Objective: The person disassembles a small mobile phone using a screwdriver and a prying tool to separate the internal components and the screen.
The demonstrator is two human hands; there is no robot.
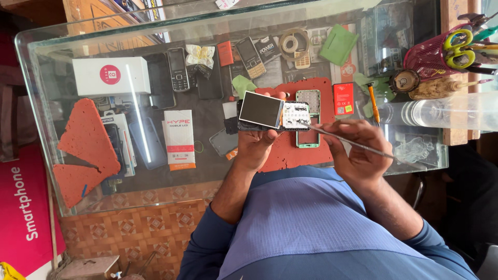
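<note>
My left hand grips an opened phone above a glass counter; its small screen is folded out to the left and the white keypad board shows on the right. My right hand holds a thin metal tool like a pen, with its tip touching the right edge of the board. Under the phone a green phone frame rests on a red foam mat.
Beneath the glass lie several phones, a white box, packets and red foam pieces. A red battery and a small screwdriver sit right of the mat. A red basket with scissors stands at the far right.
</note>
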